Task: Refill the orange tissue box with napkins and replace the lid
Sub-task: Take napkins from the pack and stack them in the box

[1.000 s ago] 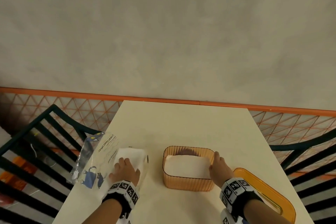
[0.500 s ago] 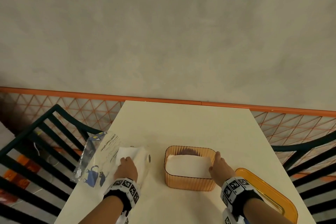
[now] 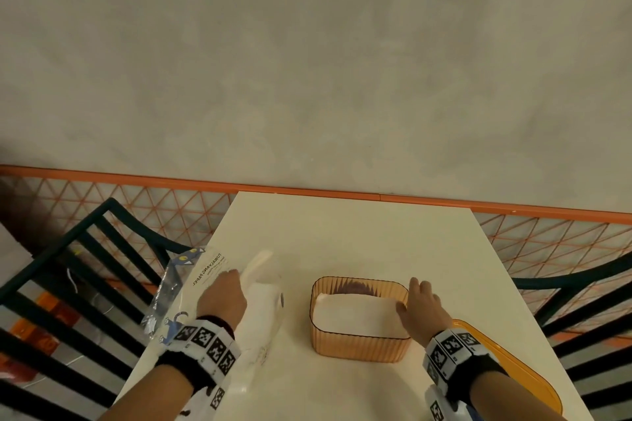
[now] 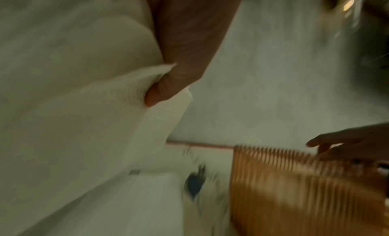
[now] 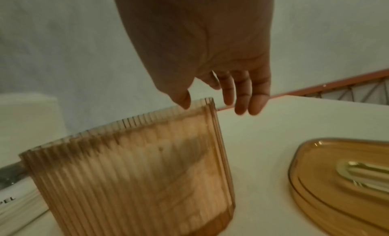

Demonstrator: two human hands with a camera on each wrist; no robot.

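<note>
Your left hand (image 3: 224, 297) had its thumb and fingers (image 4: 168, 88) pinched on the edge of a thin wad of soft white paper napkins (image 4: 118, 116), peeled up from the stack inside the clear printed plastic napkin pack (image 3: 201, 284) at the left edge of the cream tabletop (image 3: 359, 243). That stuff looked feather-light and floppy, so I'd guess a pinch at one edge lets the far end droop and fan out; taking the wad across its middle, or flat from underneath, would probably carry it over neater. Your right hand (image 3: 419, 309) was relaxed, fingers (image 5: 242, 96) loosely spread and nearly straight, thumb tip just at the right rim of the ribbed translucent orange plastic tissue box (image 3: 359, 318) and the other fingers hanging outside it, not gripping anything. The box sat open in the middle of the table, just right of the pack, with a layer of white napkins (image 3: 355, 314) already lying in it, well below the rim as far as I could tell. It read as stiff, light plastic, likely to skid on that smooth top, so bracing the wall made sense. The flat rounded orange lid with the gold slot (image 5: 341, 178) lay on the table by your right wrist, apart from the box; it looked rigid and slick, so I'd lift it by the long edges.
</note>
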